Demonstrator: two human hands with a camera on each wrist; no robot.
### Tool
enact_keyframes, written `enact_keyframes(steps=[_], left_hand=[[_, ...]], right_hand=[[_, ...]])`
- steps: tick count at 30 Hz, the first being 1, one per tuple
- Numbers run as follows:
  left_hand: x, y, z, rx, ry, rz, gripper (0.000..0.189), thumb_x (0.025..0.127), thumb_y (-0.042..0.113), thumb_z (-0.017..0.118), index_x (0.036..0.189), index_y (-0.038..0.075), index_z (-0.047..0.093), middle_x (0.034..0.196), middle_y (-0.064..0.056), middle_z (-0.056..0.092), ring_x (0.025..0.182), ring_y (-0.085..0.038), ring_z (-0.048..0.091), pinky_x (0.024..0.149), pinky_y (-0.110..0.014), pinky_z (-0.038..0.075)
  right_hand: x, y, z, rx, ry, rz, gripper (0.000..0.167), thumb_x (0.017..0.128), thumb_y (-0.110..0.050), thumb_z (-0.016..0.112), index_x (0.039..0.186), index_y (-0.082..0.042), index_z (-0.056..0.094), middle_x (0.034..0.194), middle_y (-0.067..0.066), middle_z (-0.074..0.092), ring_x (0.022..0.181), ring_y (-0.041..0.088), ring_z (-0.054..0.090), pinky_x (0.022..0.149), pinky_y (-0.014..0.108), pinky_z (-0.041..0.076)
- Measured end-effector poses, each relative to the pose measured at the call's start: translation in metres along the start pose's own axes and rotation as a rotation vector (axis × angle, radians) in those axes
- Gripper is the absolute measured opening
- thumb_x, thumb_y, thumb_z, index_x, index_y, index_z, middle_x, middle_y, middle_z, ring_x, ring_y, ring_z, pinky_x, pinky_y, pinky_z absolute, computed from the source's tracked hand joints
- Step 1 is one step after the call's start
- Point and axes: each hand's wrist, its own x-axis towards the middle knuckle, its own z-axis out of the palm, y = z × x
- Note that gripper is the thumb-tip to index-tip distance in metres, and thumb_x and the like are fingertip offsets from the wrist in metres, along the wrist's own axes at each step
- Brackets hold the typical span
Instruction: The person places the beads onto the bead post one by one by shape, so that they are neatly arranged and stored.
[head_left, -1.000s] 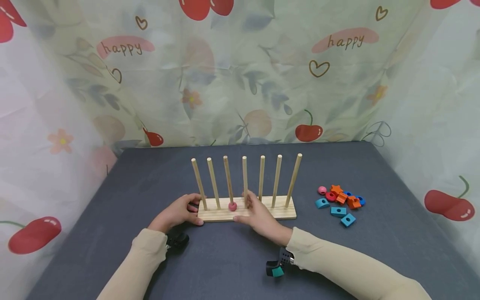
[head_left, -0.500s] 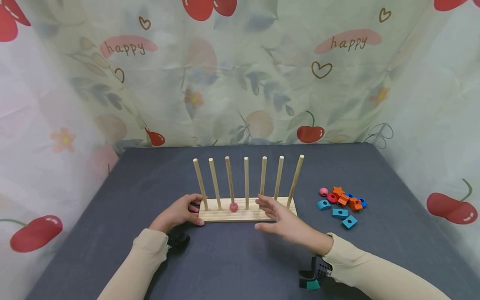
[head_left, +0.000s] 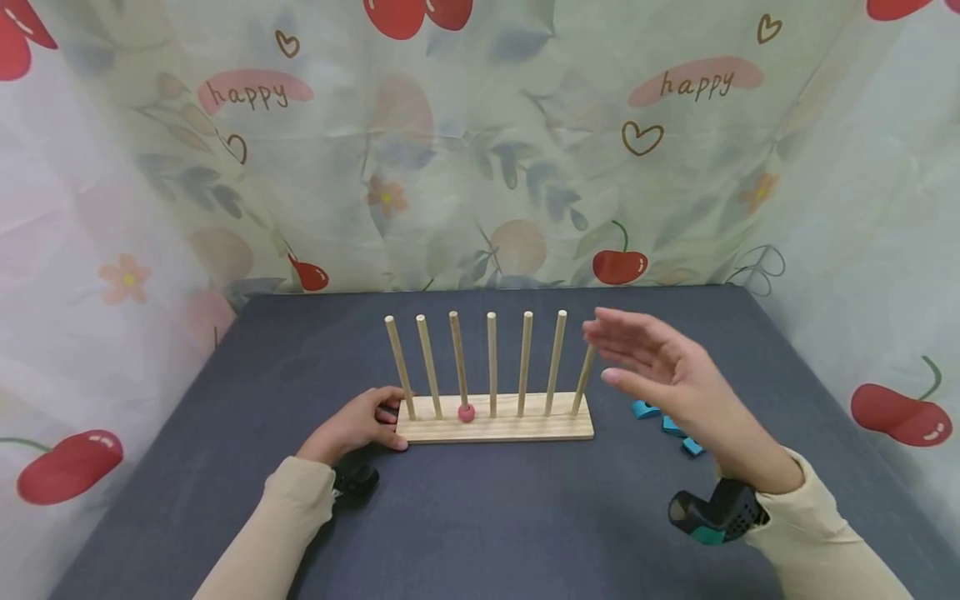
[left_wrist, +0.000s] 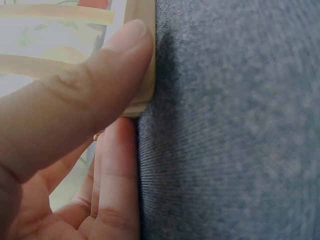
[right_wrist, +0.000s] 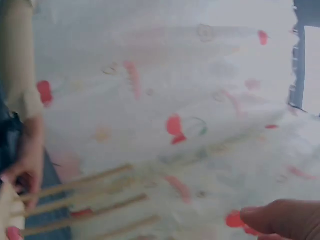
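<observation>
A pale wooden peg board (head_left: 517, 429) stands on the dark table, with a row of several upright pegs (head_left: 492, 367). One pink bead (head_left: 467, 413) sits at the bottom of the third peg from the left. My left hand (head_left: 356, 427) grips the board's left end; the left wrist view shows its thumb (left_wrist: 107, 75) over the board's corner. Raised in the air at the board's right end is my right hand (head_left: 667, 367), fingers extended and holding nothing. It overlaps the rightmost peg in the head view and hides most of the loose pieces behind it.
Blue blocks (head_left: 672, 426) peek out below my right hand, to the right of the board. A patterned cloth (head_left: 465, 167) hangs along the back and both sides of the table (head_left: 450, 525).
My right hand has left the board's middle, moving right and upward until it covers most of the loose pieces. The left hand has kept its place at the board's end.
</observation>
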Motion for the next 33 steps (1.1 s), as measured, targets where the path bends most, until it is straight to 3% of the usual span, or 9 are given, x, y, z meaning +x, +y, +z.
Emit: enact_keyframes(steps=[4, 9, 15, 19, 24, 27, 31, 33], left_hand=[[0.0, 0.0, 0.0, 0.0, 0.002, 0.001, 0.073, 0.067, 0.004, 0.087, 0.133, 0.003, 0.054, 0.119, -0.016, 0.051, 0.1, -0.025, 0.054, 0.085, -0.036, 0.049], [0.0, 0.0, 0.001, 0.002, 0.001, 0.01, 0.073, 0.067, 0.004, 0.087, 0.132, 0.002, 0.054, 0.119, -0.017, 0.051, 0.099, -0.025, 0.054, 0.085, -0.037, 0.049], [0.0, -0.001, 0.001, 0.001, 0.003, -0.005, 0.073, 0.067, 0.004, 0.087, 0.133, 0.002, 0.054, 0.119, -0.017, 0.051, 0.099, -0.025, 0.054, 0.086, -0.037, 0.049], [0.001, -0.001, 0.001, 0.002, 0.001, -0.006, 0.074, 0.068, 0.005, 0.087, 0.133, 0.002, 0.053, 0.122, -0.017, 0.051, 0.1, -0.025, 0.054, 0.087, -0.037, 0.049], [0.002, -0.002, 0.0, 0.005, 0.001, -0.005, 0.075, 0.068, 0.006, 0.087, 0.134, 0.002, 0.052, 0.122, -0.017, 0.051, 0.101, -0.025, 0.054, 0.087, -0.038, 0.048], [0.003, -0.002, 0.001, 0.002, 0.002, -0.008, 0.075, 0.067, 0.005, 0.087, 0.133, 0.002, 0.053, 0.122, -0.016, 0.051, 0.101, -0.025, 0.054, 0.088, -0.038, 0.048], [0.002, -0.001, 0.001, 0.006, 0.004, -0.009, 0.074, 0.067, 0.004, 0.087, 0.133, 0.002, 0.053, 0.121, -0.016, 0.051, 0.101, -0.025, 0.054, 0.087, -0.038, 0.049], [0.002, -0.001, 0.001, 0.003, 0.004, -0.008, 0.074, 0.067, 0.004, 0.087, 0.133, 0.001, 0.053, 0.121, -0.017, 0.051, 0.101, -0.025, 0.054, 0.087, -0.038, 0.049]], right_hand=[[-0.001, -0.005, -0.026, -0.038, 0.118, 0.001, 0.045, 0.096, -0.004, 0.058, 0.139, -0.007, 0.046, 0.134, 0.005, 0.056, 0.121, 0.011, 0.057, 0.092, 0.019, 0.048], [0.006, 0.016, -0.06, -0.051, 0.19, 0.019, 0.042, 0.096, -0.006, 0.058, 0.137, -0.005, 0.048, 0.129, 0.003, 0.06, 0.115, 0.008, 0.06, 0.089, 0.015, 0.047], [0.017, 0.059, -0.088, -0.114, 0.177, 0.113, 0.042, 0.096, -0.012, 0.059, 0.137, -0.008, 0.049, 0.125, -0.005, 0.061, 0.113, 0.003, 0.059, 0.088, 0.014, 0.047], [0.022, 0.093, -0.102, -0.221, 0.162, 0.205, 0.044, 0.097, -0.021, 0.06, 0.137, -0.01, 0.048, 0.124, -0.012, 0.059, 0.108, -0.004, 0.059, 0.086, 0.012, 0.047], [0.027, 0.132, -0.117, -0.363, 0.095, 0.317, 0.052, 0.096, -0.034, 0.06, 0.139, -0.01, 0.045, 0.136, 0.006, 0.055, 0.104, -0.009, 0.055, 0.086, 0.016, 0.048], [0.028, 0.152, -0.124, -0.422, 0.038, 0.359, 0.058, 0.095, -0.038, 0.06, 0.14, -0.006, 0.044, 0.141, 0.019, 0.05, 0.112, 0.004, 0.057, 0.089, 0.024, 0.049], [0.027, 0.173, -0.128, -0.429, -0.014, 0.413, 0.062, 0.095, -0.038, 0.06, 0.141, -0.001, 0.041, 0.143, 0.024, 0.045, 0.124, 0.033, 0.052, 0.096, 0.042, 0.049], [0.027, 0.181, -0.129, -0.423, -0.032, 0.445, 0.064, 0.095, -0.038, 0.061, 0.142, 0.0, 0.04, 0.144, 0.025, 0.044, 0.127, 0.039, 0.049, 0.098, 0.049, 0.046]])
